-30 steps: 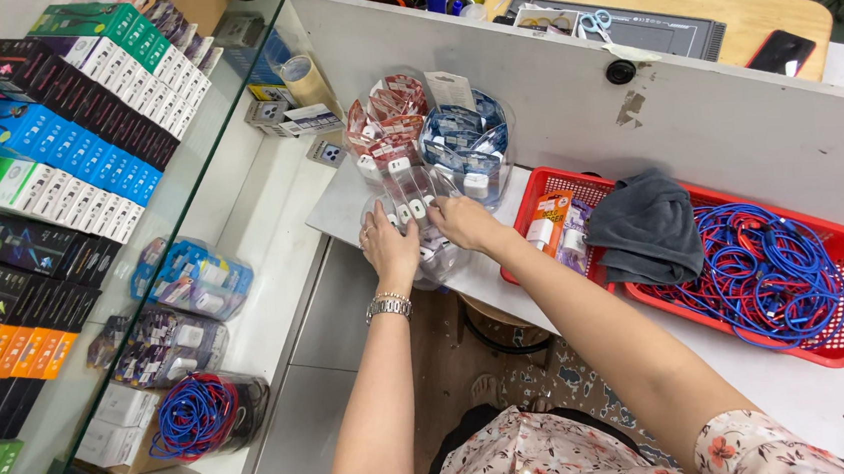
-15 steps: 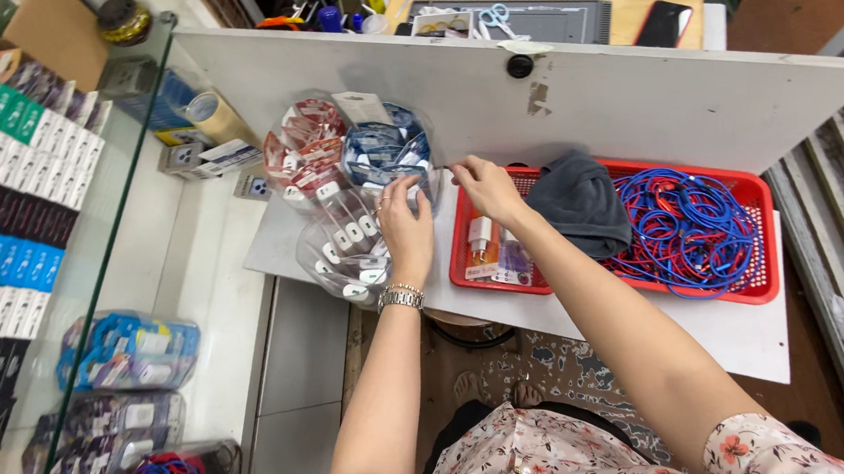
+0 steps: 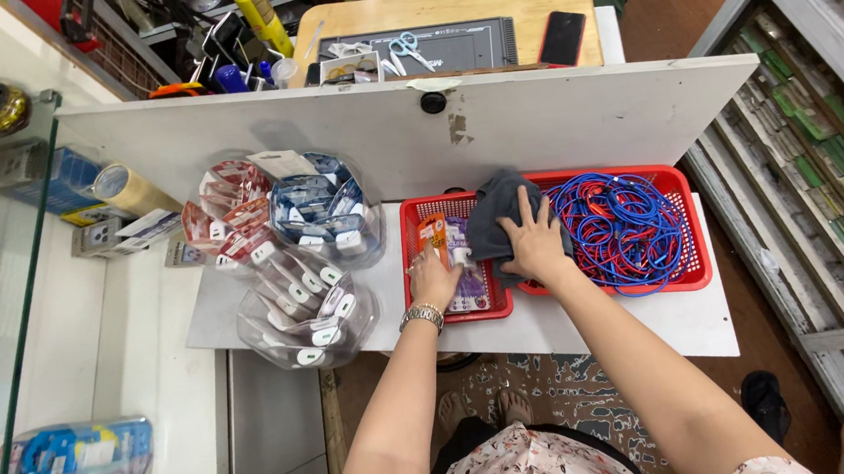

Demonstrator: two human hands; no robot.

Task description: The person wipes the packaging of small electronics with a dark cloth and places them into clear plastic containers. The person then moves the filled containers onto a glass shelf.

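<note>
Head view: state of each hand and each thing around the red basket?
Left hand: open, fingers on small packets in the basket.
Right hand: open, flat on the grey cloth.
Grey cloth: crumpled, in the basket.
Red basket: on the counter.
Blue and red cables: heaped, tangled.

Red mesh basket (image 3: 691, 276) on a white counter (image 3: 650, 324), filled with tangled blue and red cables (image 3: 622, 231) and a dark grey cloth (image 3: 491, 223) under the right hand (image 3: 535, 248). Small packets (image 3: 449, 255) in orange and pale purple by the left hand (image 3: 434, 284), with a silver watch (image 3: 421, 316) on that wrist. Clear plastic bags (image 3: 289, 267) with red, blue and white packaged items alongside; floral pink-and-white sleeves (image 3: 531, 469) below.
</note>
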